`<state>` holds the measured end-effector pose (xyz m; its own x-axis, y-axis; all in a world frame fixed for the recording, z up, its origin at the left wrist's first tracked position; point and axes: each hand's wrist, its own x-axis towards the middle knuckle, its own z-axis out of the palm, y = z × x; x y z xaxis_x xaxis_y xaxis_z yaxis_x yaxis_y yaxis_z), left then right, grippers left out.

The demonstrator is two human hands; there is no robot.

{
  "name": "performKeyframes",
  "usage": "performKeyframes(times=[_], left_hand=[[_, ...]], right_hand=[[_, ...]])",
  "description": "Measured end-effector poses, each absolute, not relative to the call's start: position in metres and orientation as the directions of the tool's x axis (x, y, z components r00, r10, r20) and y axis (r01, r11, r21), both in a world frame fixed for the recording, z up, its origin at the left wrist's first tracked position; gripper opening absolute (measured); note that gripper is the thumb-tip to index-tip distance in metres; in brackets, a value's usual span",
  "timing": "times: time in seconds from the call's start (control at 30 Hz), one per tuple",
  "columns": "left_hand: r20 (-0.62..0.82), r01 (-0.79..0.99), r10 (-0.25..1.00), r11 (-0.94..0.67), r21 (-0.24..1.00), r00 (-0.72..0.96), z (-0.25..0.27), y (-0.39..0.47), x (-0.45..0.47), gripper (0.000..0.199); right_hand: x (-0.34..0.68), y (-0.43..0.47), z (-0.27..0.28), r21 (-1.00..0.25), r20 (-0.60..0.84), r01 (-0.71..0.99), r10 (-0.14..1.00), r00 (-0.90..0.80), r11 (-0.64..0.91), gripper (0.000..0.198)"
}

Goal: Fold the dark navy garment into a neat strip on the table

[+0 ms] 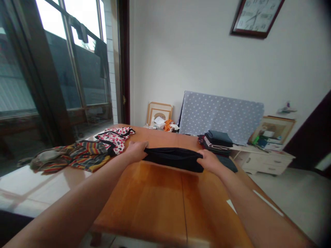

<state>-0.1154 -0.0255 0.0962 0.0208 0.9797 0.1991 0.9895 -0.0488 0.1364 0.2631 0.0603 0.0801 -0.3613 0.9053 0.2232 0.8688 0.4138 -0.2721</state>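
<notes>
A black piece of clothing (174, 159) is stretched sideways just above the wooden table (157, 199); its exact kind I cannot tell. My left hand (137, 151) is closed on its left end, and my right hand (210, 160) grips the right end. Left of my left hand lie a striped multicoloured garment (85, 153) and a white one with a red pattern and black trim (115, 137), both spread loosely. Just beyond my right hand stands a stack of folded clothes (218, 142) in dark colours.
Behind the table, a grey dotted cloth (219, 113) drapes over something flat against the wall. Framed pictures (159, 112) lean at the back. A white drawer cabinet (267, 160) stands on the right, and glass doors (51, 75) fill the left. A clock (257, 17) hangs above.
</notes>
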Motion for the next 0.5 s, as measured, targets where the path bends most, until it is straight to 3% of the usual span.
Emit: performKeyframes(times=[0.1,0.2,0.33,0.5], left_hand=[[0.356,0.992,0.928,-0.127,0.026,0.110,0.093,-0.062,-0.109,0.014],[0.336,0.979,0.919,-0.200,-0.048,0.204,0.074,-0.103,-0.103,0.017],[0.277,0.970,0.931,-0.241,-0.030,0.239,0.039,-0.143,-0.100,0.025],[0.326,0.974,0.923,-0.226,0.023,0.206,0.018,-0.163,-0.102,0.027]], right_hand=[[0.272,0.023,0.071,-0.172,0.360,0.882,0.861,-0.359,0.439,0.020],[0.282,-0.023,0.041,-0.142,0.372,0.867,0.838,-0.400,0.477,0.024],[0.292,-0.074,-0.002,-0.131,0.301,0.852,0.839,-0.454,0.507,0.033],[0.298,-0.099,-0.020,-0.143,0.336,0.872,0.852,-0.402,0.468,0.040]])
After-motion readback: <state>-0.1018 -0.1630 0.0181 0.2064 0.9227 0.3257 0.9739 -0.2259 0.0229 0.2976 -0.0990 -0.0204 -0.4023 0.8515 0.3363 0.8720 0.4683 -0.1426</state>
